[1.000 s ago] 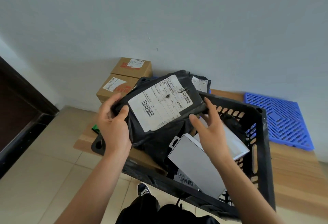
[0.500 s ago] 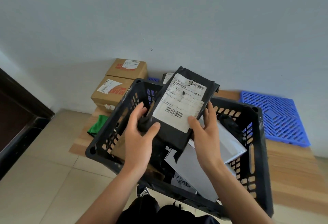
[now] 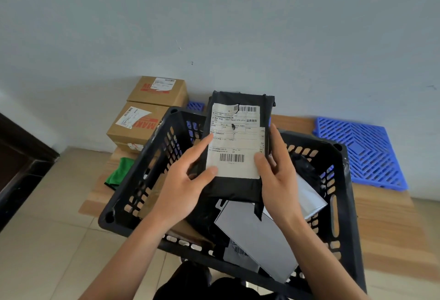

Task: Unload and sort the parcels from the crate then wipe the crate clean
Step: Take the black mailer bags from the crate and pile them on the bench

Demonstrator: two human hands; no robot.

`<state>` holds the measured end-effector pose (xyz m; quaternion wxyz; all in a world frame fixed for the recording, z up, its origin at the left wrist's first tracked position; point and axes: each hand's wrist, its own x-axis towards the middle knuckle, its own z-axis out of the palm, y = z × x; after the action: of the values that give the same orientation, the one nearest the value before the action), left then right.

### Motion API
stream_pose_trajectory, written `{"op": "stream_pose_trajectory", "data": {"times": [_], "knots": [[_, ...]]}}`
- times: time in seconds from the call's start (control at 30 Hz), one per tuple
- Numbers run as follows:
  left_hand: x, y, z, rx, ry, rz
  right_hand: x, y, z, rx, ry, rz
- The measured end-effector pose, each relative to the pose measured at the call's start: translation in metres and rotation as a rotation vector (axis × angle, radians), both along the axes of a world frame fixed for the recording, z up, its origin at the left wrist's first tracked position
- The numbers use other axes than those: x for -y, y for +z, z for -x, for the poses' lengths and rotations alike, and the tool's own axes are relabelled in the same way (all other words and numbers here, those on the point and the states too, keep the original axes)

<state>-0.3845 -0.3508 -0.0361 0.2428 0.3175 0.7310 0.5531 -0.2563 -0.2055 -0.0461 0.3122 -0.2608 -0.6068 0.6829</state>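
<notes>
A black plastic crate point(image 3: 133, 188) sits on a low wooden board in front of me. Above its middle I hold a black bag parcel point(image 3: 240, 99) with a white shipping label facing me, upright. My left hand point(image 3: 183, 188) grips its lower left edge, thumb on the label. My right hand point(image 3: 278, 178) grips its right edge, thumb on the label's lower right corner. Inside the crate lie a grey flat parcel point(image 3: 257, 235), a white parcel point(image 3: 309, 197), a black bag point(image 3: 304, 168) and a brown cardboard piece point(image 3: 188, 230).
Two brown cardboard boxes point(image 3: 138, 123) stand stacked against the wall at the back left. A green cloth point(image 3: 120, 173) lies on the wooden board point(image 3: 390, 223) left of the crate. A blue plastic grid pallet point(image 3: 364, 149) lies at the right. A dark door frame point(image 3: 21, 168) stands far left.
The black parcel has swung from lying tilted over the crate's left side to upright above the crate's middle, with both hands moving right along with it.
</notes>
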Motion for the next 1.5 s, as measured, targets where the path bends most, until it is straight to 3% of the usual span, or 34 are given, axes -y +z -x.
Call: {"op": "stream_pose_trajectory", "data": {"times": [0.47, 0.8, 0.93, 1.1, 1.5], "knots": [[-0.051, 0.023, 0.085, 0.003, -0.107, -0.034, -0.05, 0.023, 0.069, 0.34, -0.04, -0.362], [-0.139, 0.032, 0.212, -0.192, -0.173, 0.077, -0.146, 0.052, 0.176, 0.527, 0.009, -0.449], [-0.168, 0.015, 0.259, -0.116, -0.205, 0.142, -0.179, 0.034, 0.221, 0.585, 0.072, -0.45], [-0.191, -0.019, 0.307, 0.138, -0.267, 0.165, -0.209, -0.001, 0.261, 0.694, 0.16, -0.474], [-0.217, -0.12, 0.334, 0.073, -0.48, 0.41, -0.245, -0.093, 0.278, 0.965, 0.417, -0.417]]}}
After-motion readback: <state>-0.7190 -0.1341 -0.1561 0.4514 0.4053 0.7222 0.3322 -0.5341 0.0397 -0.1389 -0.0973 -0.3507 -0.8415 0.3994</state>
